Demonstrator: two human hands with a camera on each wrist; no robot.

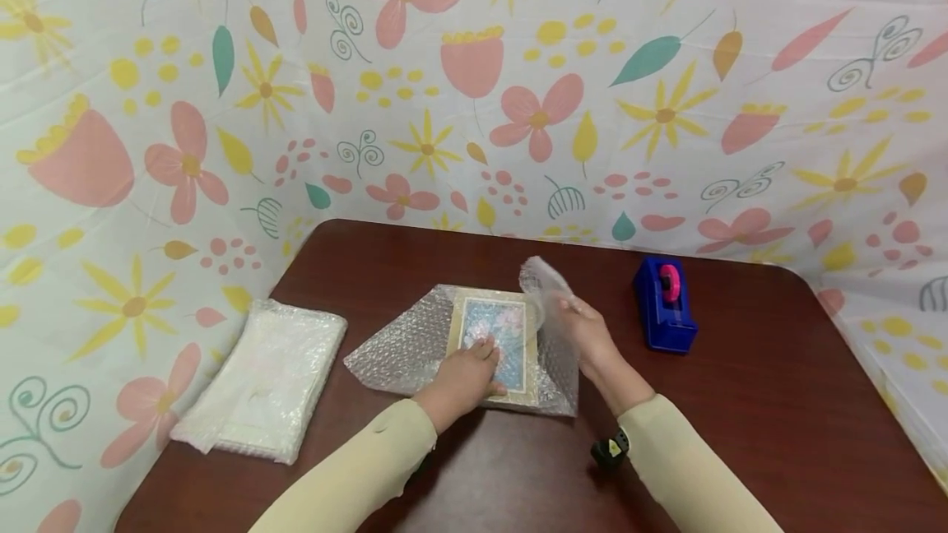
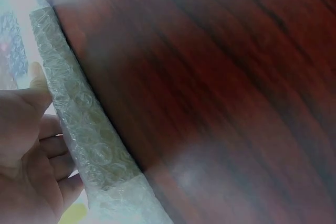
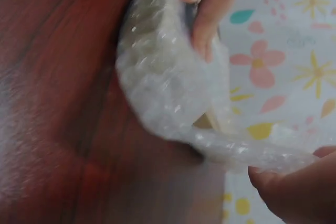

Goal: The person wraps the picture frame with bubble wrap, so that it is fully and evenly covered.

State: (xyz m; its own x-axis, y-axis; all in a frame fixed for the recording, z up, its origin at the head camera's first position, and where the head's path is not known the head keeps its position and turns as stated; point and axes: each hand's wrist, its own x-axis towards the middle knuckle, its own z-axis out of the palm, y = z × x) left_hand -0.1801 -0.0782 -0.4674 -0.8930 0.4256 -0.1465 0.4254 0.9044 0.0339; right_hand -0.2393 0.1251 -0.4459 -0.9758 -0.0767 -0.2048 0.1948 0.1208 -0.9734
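A picture frame (image 1: 529,352) with a light border and a blue picture with pink flowers lies face up on a sheet of bubble wrap (image 1: 403,344). My left hand (image 1: 462,377) rests on the picture, toward its lower left side. In the left wrist view, the left thumb (image 2: 38,80) touches the wrapped edge (image 2: 86,114) of the frame. At the frame's right side, my right hand (image 1: 585,331) pinches the raised bubble wrap flap (image 1: 544,278). The right wrist view shows that flap (image 3: 252,150) stretched toward the right thumb and fingers (image 3: 299,187).
On the left of the dark wooden table (image 1: 770,401) lies a flat bubble-wrapped package (image 1: 270,377). A blue tape dispenser (image 1: 666,307) with a pink core stands at the right. Flower-patterned cloth (image 1: 474,138) hangs behind the table.
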